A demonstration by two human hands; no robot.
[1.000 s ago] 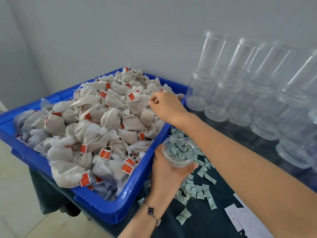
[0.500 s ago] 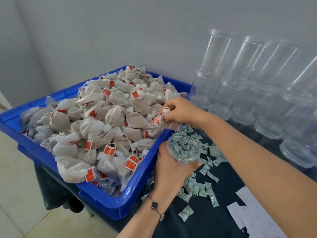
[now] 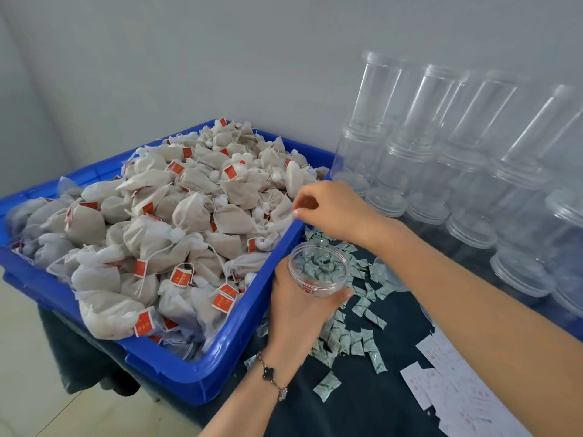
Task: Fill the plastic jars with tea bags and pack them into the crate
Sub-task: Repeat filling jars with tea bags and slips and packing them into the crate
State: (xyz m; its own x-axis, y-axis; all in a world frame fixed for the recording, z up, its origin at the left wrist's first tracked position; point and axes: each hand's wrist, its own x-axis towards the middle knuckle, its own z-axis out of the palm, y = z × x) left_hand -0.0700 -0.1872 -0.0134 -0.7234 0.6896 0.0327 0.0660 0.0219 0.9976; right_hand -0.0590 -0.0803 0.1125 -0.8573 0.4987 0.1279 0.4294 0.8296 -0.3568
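Observation:
A blue crate (image 3: 202, 378) on the left is heaped with beige tea bags (image 3: 192, 212) that carry red tags. My left hand (image 3: 296, 310) grips a small clear plastic jar (image 3: 318, 274) just off the crate's right rim, its mouth facing up. Green-white sachets show through the jar's wall. My right hand (image 3: 334, 209) hovers above that rim with its fingers curled. Thumb and fingertips pinch what looks like the red tag of a tea bag (image 3: 276, 228) lying against the rim.
Stacks of empty clear jars (image 3: 416, 171) fill the right side against the wall. Several small green-white sachets (image 3: 362, 313) lie scattered on the dark tablecloth (image 3: 362, 411). White paper slips (image 3: 441, 386) lie at the lower right. The crate overhangs the table's left edge.
My right hand reached into the crate, took a tea bag and drew back to the right rim. The bag no longer hangs below my hand. The left hand kept holding the jar.

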